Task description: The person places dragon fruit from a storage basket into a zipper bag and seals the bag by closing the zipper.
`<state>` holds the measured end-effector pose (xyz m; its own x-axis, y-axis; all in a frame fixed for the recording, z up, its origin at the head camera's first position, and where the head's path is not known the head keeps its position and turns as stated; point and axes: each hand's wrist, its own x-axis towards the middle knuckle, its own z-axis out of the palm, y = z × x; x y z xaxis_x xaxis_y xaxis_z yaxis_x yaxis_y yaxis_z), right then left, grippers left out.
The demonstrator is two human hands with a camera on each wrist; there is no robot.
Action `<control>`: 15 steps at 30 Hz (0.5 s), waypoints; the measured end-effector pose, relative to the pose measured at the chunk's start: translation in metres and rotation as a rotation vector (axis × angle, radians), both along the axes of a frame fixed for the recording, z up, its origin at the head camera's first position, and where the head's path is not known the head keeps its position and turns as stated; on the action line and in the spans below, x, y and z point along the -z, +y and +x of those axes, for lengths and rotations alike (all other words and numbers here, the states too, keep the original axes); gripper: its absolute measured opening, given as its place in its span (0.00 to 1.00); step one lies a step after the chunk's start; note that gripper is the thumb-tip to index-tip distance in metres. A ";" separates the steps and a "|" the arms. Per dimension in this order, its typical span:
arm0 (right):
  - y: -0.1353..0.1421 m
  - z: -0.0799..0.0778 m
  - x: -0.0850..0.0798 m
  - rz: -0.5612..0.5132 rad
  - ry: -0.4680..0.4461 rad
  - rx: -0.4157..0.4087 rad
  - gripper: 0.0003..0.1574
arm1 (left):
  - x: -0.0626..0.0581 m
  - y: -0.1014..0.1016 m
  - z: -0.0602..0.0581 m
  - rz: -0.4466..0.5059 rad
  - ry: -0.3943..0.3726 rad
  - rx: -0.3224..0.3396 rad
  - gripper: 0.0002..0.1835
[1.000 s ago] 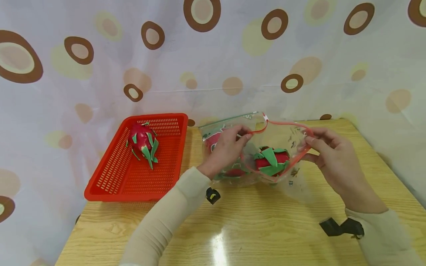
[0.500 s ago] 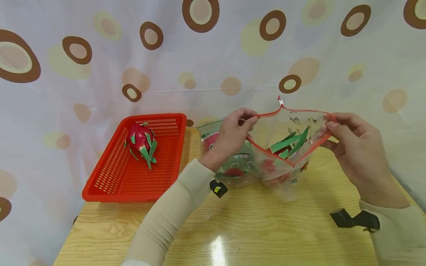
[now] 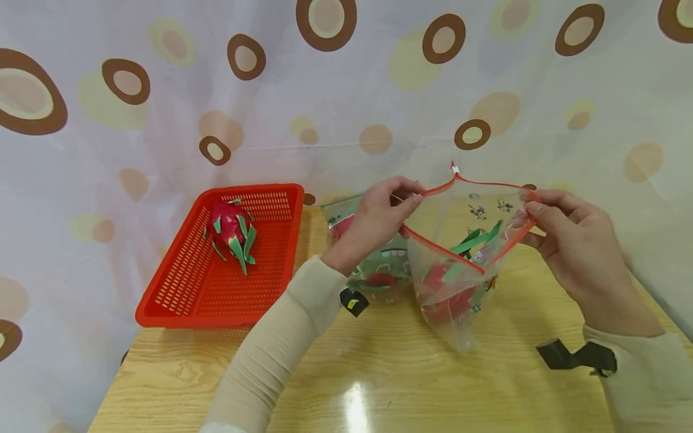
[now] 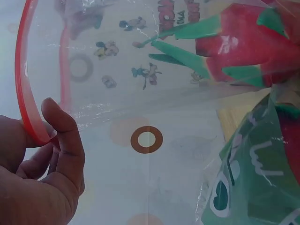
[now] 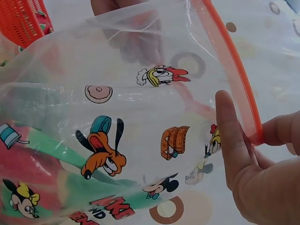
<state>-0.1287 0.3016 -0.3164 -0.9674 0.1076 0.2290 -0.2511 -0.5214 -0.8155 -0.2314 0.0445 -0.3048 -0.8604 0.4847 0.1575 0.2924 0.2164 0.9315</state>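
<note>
A clear zip bag (image 3: 455,300) printed with cartoon figures hangs between both hands, its red-edged mouth spread wide. My left hand (image 3: 373,219) pinches the left side of the rim; in the left wrist view, thumb and fingers clasp the red strip (image 4: 22,89). On the opposite side my right hand (image 3: 576,252) grips the rim, as the right wrist view also shows. Inside lies a dragon fruit (image 4: 248,42), red with green leaf tips, seen through the plastic. The bag's white slider (image 3: 455,170) sits at the far corner of the mouth.
Behind my left hand stands a second, green-printed bag (image 3: 387,264) with red fruit in it. A red plastic basket (image 3: 222,310) at the left holds another dragon fruit (image 3: 230,225). All rest on a wooden table (image 3: 411,385) before a patterned curtain (image 3: 346,90).
Both hands have risen and the right has moved rightward, lifting and widening the bag's mouth. The dragon fruit in it now sits lower, with its leaves pointing up.
</note>
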 end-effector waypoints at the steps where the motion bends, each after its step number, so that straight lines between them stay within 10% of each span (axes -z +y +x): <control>1: 0.001 0.000 0.001 0.001 -0.003 0.006 0.11 | 0.002 0.000 -0.001 -0.003 -0.004 -0.007 0.10; 15: 0.005 -0.007 0.009 0.078 -0.038 -0.012 0.13 | 0.004 -0.004 -0.004 -0.048 -0.007 -0.050 0.10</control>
